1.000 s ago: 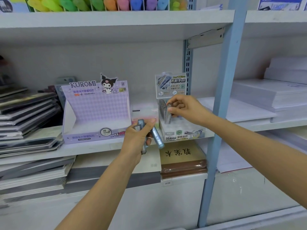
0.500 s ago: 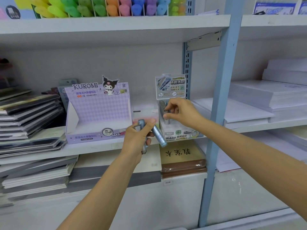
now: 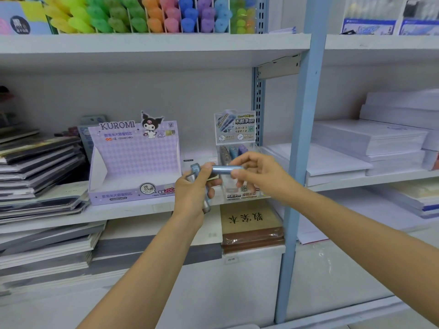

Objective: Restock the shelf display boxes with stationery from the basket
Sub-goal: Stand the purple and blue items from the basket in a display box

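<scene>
Pinched between both grips: right hand (image 3: 255,172) and left hand (image 3: 197,188) on a shiny metallic-blue cylindrical lead tube (image 3: 224,169), held level just before the clear plastic display box (image 3: 240,160); more tubes clenched in left.

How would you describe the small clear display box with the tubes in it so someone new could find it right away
Start at the pale blue upright post and look just left of it, on the middle shelf. The clear display box stands there behind both hands, right of the wide purple Kuromi box. Unlike that empty cardboard neighbour, it is narrow, transparent, holds upright tubes and carries a tall grey-green header card.
</scene>
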Demonstrator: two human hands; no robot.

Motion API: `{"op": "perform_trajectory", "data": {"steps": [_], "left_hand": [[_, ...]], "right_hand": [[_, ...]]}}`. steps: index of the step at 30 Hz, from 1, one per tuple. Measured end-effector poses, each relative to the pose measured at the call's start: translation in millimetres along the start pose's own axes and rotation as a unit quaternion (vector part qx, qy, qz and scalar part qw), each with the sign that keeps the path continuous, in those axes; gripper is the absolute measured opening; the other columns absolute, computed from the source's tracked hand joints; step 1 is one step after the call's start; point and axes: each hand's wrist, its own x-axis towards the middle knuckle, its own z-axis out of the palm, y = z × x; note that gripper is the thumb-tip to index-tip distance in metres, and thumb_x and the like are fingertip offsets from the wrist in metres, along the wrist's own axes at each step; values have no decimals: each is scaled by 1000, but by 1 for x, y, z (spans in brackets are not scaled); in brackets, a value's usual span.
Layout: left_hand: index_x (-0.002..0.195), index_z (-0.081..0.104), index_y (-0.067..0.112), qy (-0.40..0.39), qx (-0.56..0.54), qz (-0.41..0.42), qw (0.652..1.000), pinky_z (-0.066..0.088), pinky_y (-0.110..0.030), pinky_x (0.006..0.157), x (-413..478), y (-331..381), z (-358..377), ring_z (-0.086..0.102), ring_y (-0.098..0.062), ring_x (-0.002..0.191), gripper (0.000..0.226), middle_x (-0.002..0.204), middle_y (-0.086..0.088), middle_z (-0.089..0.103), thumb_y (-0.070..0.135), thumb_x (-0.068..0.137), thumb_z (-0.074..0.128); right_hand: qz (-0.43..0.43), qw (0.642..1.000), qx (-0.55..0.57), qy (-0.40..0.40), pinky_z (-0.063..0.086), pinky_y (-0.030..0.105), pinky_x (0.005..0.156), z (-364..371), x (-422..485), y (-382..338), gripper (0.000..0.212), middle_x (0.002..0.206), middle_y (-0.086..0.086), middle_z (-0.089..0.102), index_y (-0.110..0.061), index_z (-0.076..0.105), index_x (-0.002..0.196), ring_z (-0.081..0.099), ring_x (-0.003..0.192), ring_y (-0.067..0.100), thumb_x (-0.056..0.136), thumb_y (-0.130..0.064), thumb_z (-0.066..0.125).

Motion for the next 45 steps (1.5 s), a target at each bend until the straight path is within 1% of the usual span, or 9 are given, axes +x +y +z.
{"op": "perform_trajectory", "data": {"steps": [4, 9, 13, 19, 22, 25, 35, 40, 45], "left_hand": [[92, 67, 7, -52, -14, -44, 998, 42, -22, 47, -1, 5, 0, 62, -13, 64, 6, 74, -5, 70, 12, 90, 64], [100, 60, 1, -113, -15, -59, 992, 53, -20, 54, 1, 5, -2, 68, -14, 68, 11, 79, -6, 74, -1, 95, 50], [102, 58, 2, -161, -14, -44, 986, 59, -26, 62, 4, 4, -4, 74, -25, 77, 11, 88, -14, 75, 10, 98, 53], [116, 54, 9, -187, 40, -22, 981, 58, -27, 56, 10, 0, -11, 74, -27, 78, 26, 94, -8, 75, 27, 98, 53], [118, 48, 11, -173, 78, -7, 982, 45, -23, 40, 12, 0, -14, 74, -28, 79, 36, 99, -6, 75, 36, 93, 56], [116, 47, 15, -162, 112, -3, 980, 23, -21, 37, 14, -2, -15, 71, -30, 80, 44, 99, -2, 75, 46, 87, 56], [116, 59, 13, -148, 105, 13, 983, 22, -17, 33, 19, -9, -15, 73, -18, 74, 31, 74, 0, 66, 33, 92, 60], [115, 57, 9, -134, 107, 5, 985, 26, -16, 32, 22, -9, -17, 72, -14, 71, 34, 80, -3, 72, 31, 90, 65], [115, 57, 5, -133, 109, 8, 985, 30, -16, 33, 22, -9, -16, 71, -15, 70, 39, 85, -7, 74, 30, 87, 67]], "right_hand": [[-22, 994, 54, 95, 45, 18, 48, -20, 10, 1, 9, 73, 0, 68, -12, 67, 100, 59, 60, 11, 91, -15, 65], [-11, 980, -109, 167, 41, 22, 56, -45, 34, 7, 9, 71, -5, 57, -19, 69, 98, 48, 61, 8, 90, -18, 67], [-13, 953, -264, 146, 36, 6, 52, -52, 55, 11, 15, 66, -11, 53, -12, 70, 101, 45, 53, -4, 89, -20, 69], [-17, 923, -376, 78, 37, 20, 60, -48, 76, 17, 20, 75, -13, 53, -15, 62, 105, 47, 62, 1, 87, -22, 70], [-23, 914, -403, 40, 37, 19, 61, -50, 82, 18, 20, 77, -10, 57, -14, 66, 103, 45, 58, -2, 85, -19, 73], [-32, 907, -419, 18, 39, 19, 59, -55, 84, 17, 20, 71, -6, 59, -12, 70, 102, 47, 57, 4, 83, -17, 75], [-56, 903, -426, 23, 50, 33, 81, -49, 94, 16, 33, 95, -1, 63, -15, 67, 119, 59, 86, 18, 87, -21, 71], [-56, 909, -408, 62, 50, 31, 73, -40, 90, 27, 15, 88, -4, 61, -15, 69, 92, 59, 80, 14, 82, -21, 76], [-50, 899, -430, 65, 44, 29, 79, -36, 86, 31, 19, 100, -2, 53, -14, 73, 99, 53, 93, 16, 86, -27, 71]]}}
